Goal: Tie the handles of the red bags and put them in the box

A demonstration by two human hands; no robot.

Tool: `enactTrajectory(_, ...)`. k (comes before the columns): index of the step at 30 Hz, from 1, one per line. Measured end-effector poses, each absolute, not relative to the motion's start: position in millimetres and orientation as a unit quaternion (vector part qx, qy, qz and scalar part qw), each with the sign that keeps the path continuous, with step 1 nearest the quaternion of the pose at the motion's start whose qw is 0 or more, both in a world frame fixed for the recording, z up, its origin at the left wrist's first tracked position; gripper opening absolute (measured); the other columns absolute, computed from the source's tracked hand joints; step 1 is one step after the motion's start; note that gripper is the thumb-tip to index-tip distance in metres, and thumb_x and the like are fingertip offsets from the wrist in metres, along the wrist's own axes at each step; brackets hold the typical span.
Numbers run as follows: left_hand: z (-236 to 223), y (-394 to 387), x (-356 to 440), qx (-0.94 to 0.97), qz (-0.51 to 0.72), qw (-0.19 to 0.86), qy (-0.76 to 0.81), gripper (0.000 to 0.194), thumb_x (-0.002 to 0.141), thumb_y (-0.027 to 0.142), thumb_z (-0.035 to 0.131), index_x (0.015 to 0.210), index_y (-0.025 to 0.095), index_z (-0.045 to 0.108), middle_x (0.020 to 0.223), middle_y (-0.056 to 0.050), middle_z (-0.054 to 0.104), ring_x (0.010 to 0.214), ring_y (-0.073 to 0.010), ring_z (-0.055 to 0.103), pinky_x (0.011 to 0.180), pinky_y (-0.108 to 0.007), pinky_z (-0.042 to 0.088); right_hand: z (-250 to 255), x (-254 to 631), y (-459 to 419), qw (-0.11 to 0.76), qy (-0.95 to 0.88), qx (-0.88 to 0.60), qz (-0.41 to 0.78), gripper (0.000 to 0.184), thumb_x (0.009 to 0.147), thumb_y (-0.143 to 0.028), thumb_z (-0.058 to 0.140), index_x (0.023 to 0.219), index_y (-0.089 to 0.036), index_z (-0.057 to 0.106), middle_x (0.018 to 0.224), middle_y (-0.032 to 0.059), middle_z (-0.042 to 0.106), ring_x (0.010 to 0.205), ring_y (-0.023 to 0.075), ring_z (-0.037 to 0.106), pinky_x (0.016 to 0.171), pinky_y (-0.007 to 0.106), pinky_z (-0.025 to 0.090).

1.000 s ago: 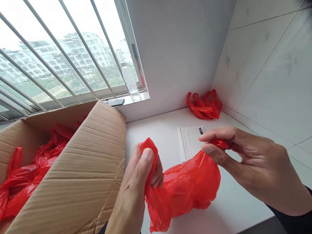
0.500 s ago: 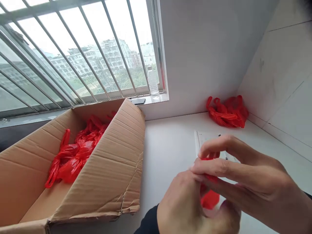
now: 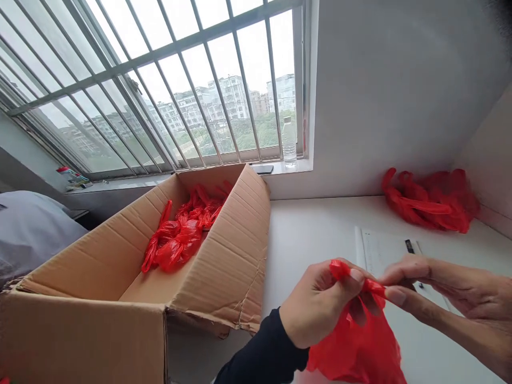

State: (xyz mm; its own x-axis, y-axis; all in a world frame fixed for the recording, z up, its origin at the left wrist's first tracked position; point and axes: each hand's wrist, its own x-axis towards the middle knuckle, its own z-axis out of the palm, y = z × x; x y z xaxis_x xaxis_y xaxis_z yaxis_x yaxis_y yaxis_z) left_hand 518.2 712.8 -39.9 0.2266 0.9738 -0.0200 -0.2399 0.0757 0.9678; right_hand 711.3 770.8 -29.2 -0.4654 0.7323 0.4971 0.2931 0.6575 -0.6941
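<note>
A red plastic bag [image 3: 360, 346] hangs below my two hands over the white tabletop. My left hand [image 3: 326, 301] pinches its gathered top between thumb and fingers, and a short red end sticks out above the thumb. Just to the right, my right hand [image 3: 452, 301] grips the same twisted neck between thumb and forefinger. What the bag holds, if anything, cannot be made out. Beyond the hands lies a paper sheet [image 3: 376, 245] with a black pen [image 3: 409, 246] on it, partly covered by my right hand.
An open cardboard box [image 3: 224, 256] on the left contains several red plastic bags [image 3: 180, 240]. Another red bag heap [image 3: 432, 200] lies against the wall. A water bottle [image 3: 289, 141] and a phone [image 3: 262, 169] rest on the windowsill. A person's light sleeve [image 3: 40, 229] shows far left.
My hands have moved apart, stretching the bag's neck between them, and more of the red bag shows below. The view has turned left, bringing the box's near side and another person into sight.
</note>
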Motion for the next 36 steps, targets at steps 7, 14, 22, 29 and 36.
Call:
enactTrajectory(7,-23,702,512,0.533,0.457,0.532,0.473,0.018,0.072,0.0,0.059,0.076,0.016,0.066,0.073,-0.001,0.068,0.068,-0.0132,0.062,0.065,-0.023,0.046,-46,684,779,0.261,-0.742,-0.278,0.552,0.05,0.105,-0.055,0.033,0.131,-0.022,0.059,0.099,0.0075,0.074,0.089,0.0218,0.071,0.083,0.036,0.059)
enactTrajectory(14,-65,702,494,0.694,0.464,0.15,0.53,0.053,0.078,-0.007,0.046,0.105,0.028,0.074,0.099,-0.003,0.07,0.083,-0.0157,0.067,0.074,-0.025,0.051,-75,664,792,0.205,-0.694,-0.211,0.657,0.04,0.098,-0.054,0.052,0.118,-0.021,0.062,0.072,-0.0012,0.061,0.065,0.0161,0.06,0.064,0.029,0.052)
enactTrajectory(22,-86,695,483,0.753,0.406,0.009,0.518,0.064,0.093,0.003,0.052,0.149,0.034,0.049,0.146,-0.007,0.058,0.134,-0.024,0.052,0.109,-0.039,0.047,-73,670,789,0.304,-0.761,-0.288,0.496,0.022,0.099,-0.041,0.054,0.098,-0.021,0.062,0.104,0.0047,0.068,0.099,0.0202,0.062,0.092,0.036,0.049)
enactTrajectory(29,-148,637,442,0.733,0.366,-0.073,0.568,0.054,0.098,0.011,0.047,0.148,0.031,0.05,0.143,-0.004,0.061,0.136,-0.0258,0.051,0.108,-0.039,0.046,-114,724,792,0.225,-0.745,-0.446,0.442,0.027,0.1,-0.047,0.049,0.086,-0.025,0.055,0.085,0.0013,0.066,0.086,0.0219,0.063,0.08,0.038,0.05)
enactTrajectory(36,-165,653,484,0.791,0.239,-0.15,0.543,0.059,0.104,0.044,0.037,0.155,0.014,0.038,0.156,-0.01,0.048,0.148,-0.0278,0.036,0.123,-0.044,0.026,-148,690,736,0.3,-0.718,-0.447,0.442,0.033,0.104,-0.049,0.031,0.123,-0.03,0.051,0.145,0.0078,0.057,0.132,0.024,0.056,0.106,0.043,0.051)
